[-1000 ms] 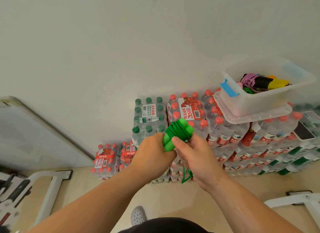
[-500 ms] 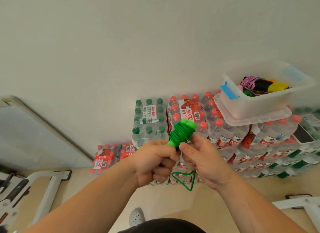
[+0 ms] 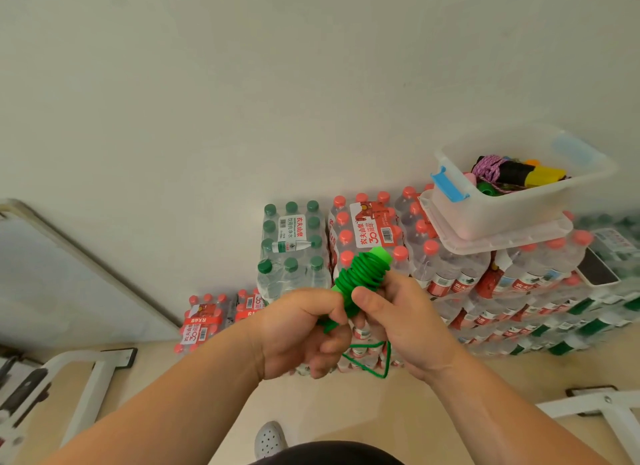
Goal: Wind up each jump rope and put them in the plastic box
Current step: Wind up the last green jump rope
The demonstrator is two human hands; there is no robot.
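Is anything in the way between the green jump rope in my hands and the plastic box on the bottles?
Nothing visible. The bright-green jump rope, held by the left hand and right hand, has open air up to the open-topped translucent plastic box on the shrink-wrapped water bottle packs.

The left forearm [image 3: 173, 405] is extended from the lower left of the frame and the right forearm [image 3: 502, 405] from the lower right, the two meeting just below centre. The left hand [image 3: 304, 329] is closed round the lower end of the green jump rope [image 3: 363, 270]. The right hand [image 3: 408, 326] is closed on the wound coils, its thumb laid against them.
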